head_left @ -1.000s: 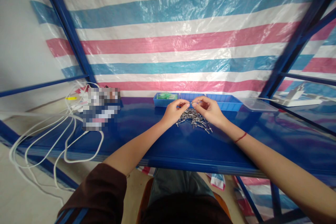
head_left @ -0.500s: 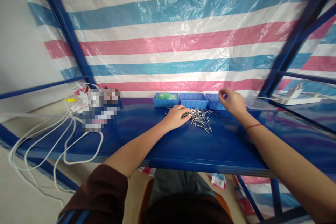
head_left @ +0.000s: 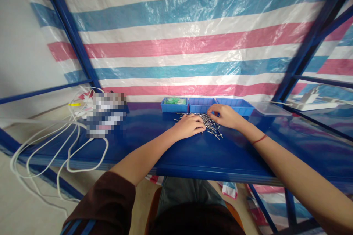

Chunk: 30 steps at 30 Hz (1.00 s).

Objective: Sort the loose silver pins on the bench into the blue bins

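Note:
A loose pile of slim silvery metal pins that look like blind rivets (head_left: 211, 127) lies on the blue table (head_left: 176, 154). My left hand (head_left: 189, 125) rests over the pile's left side, its fingers bent down together onto the rivets. What lies between its fingertips is mostly hidden, though a thin tip shows just under them. My right hand (head_left: 224, 116) hovers at the pile's right back side, thumb and forefinger slightly apart, with no rivet visible in them. Behind the pile stand a middle blue bin (head_left: 202, 105) and a right blue bin (head_left: 239, 107).
A left blue bin (head_left: 174, 108) holds green and clear packets. A clear plastic lid (head_left: 271, 109) lies to the right, with a white device (head_left: 311, 101) beyond. White cables (head_left: 74, 147) loop over the table's left edge near a blurred-out item (head_left: 106, 115). Striped sheeting (head_left: 176, 44) hangs behind.
Both hands met over the pile around a thin rivet; they then parted. My right hand went out to the right bin and came back to the pile. My left hand lowered onto the rivets.

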Each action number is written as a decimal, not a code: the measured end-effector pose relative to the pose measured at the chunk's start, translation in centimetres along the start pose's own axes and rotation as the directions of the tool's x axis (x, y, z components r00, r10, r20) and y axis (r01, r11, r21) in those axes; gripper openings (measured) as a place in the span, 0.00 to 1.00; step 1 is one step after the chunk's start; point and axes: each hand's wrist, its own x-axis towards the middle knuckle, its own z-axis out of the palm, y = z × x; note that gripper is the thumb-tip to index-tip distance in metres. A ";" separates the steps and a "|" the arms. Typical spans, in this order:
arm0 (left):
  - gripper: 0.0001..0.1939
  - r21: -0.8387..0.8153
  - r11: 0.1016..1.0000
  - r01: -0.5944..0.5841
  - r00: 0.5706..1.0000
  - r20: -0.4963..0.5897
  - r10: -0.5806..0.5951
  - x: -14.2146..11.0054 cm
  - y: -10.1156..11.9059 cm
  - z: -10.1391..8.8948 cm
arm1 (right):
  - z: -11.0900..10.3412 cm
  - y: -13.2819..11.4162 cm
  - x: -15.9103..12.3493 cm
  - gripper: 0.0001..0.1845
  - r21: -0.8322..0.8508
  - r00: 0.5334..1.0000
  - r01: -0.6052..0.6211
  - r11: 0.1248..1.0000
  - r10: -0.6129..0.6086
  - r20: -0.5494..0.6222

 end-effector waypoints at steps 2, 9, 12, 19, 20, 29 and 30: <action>0.11 0.004 1.000 0.004 1.000 0.002 -0.004 0.0 0.0 -0.1 | 0.2 -0.2 0.0 0.10 0.026 0.999 0.005 1.000 -0.006 0.048; 0.12 -0.009 1.000 -0.007 1.000 0.016 0.007 -0.1 -0.3 0.2 | 0.3 0.0 -0.1 0.09 0.051 0.996 -0.016 0.999 0.011 0.087; 0.13 -0.037 0.999 -0.028 0.998 0.053 0.030 -0.2 -0.5 0.0 | 0.3 -0.1 -0.1 0.09 0.053 0.994 -0.025 0.998 0.020 0.103; 0.10 -0.048 0.994 -0.099 0.992 0.076 0.103 -0.2 -0.9 -0.7 | 0.4 -0.2 -0.1 0.09 0.067 0.992 -0.032 0.997 0.024 0.127; 0.10 -0.041 0.994 -0.103 0.992 0.068 0.105 -0.1 -0.9 -0.7 | 0.3 -0.3 -0.1 0.09 0.071 0.992 -0.031 0.997 0.022 0.125; 0.10 -0.265 0.959 0.100 0.984 -0.118 -0.135 0.2 -0.2 -0.8 | 0.7 -1.5 0.1 0.09 0.405 0.990 -0.124 0.906 0.087 0.108; 0.10 -0.328 0.936 0.128 0.975 -0.134 -0.180 0.3 -0.3 -0.8 | 0.8 -1.6 0.1 0.08 0.449 0.989 -0.139 0.883 0.099 0.112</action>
